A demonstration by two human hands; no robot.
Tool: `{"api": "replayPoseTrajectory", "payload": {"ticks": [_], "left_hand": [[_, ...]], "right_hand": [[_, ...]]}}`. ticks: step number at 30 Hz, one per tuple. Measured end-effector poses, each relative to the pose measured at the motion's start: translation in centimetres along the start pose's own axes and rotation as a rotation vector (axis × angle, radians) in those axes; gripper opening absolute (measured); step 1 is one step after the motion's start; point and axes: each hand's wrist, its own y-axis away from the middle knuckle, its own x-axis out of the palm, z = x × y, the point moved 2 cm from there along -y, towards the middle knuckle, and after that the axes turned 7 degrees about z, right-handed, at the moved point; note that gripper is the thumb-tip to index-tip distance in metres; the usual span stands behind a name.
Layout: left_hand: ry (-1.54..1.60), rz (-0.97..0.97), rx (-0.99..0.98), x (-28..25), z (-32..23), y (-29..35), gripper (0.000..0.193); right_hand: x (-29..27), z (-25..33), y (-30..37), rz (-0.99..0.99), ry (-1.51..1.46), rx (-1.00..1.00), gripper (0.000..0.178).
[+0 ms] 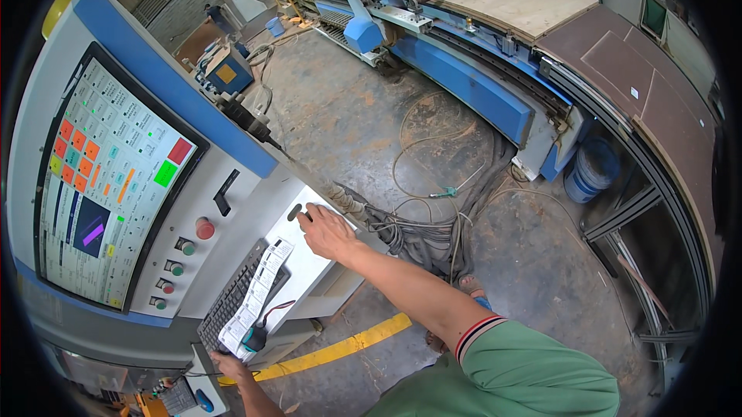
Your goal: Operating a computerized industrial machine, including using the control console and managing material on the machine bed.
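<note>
White console shelf (309,262): your right hand (328,231), loosely curled, covers a dark mouse (297,212); at seven o'clock, your left hand (232,364) grips a paper strip (259,293).

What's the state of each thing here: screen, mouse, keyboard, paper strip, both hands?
Screen: lit, showing coloured buttons.
Mouse: on the white shelf, under the right hand's fingertips.
Right hand: resting on the mouse.
Keyboard: partly covered by the paper strip.
Paper strip: lying across the keyboard.
Left hand: at the strip's lower end; grip unclear.
Bucket: upright on the floor.
</note>
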Motion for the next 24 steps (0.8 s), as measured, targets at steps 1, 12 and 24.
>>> {"api": "replayPoseTrajectory", "payload": {"ticks": [1, 12, 24], "left_hand": [[-0.027, 0.008, -0.013, 0.1, -0.1, 0.1, 0.103], [-0.021, 0.029, -0.014, 0.3, 0.1, -0.3, 0.102], [-0.053, 0.033, -0.019, 0.2, 0.5, -0.9, 0.103]], "right_hand": [[0.0, -0.1, 0.0, 0.002, 0.0, 0.002, 0.037], [-0.1, -0.3, 0.1, 0.013, -0.018, 0.017, 0.034], [0.1, -0.3, -0.1, 0.017, -0.005, 0.018, 0.039]]}}
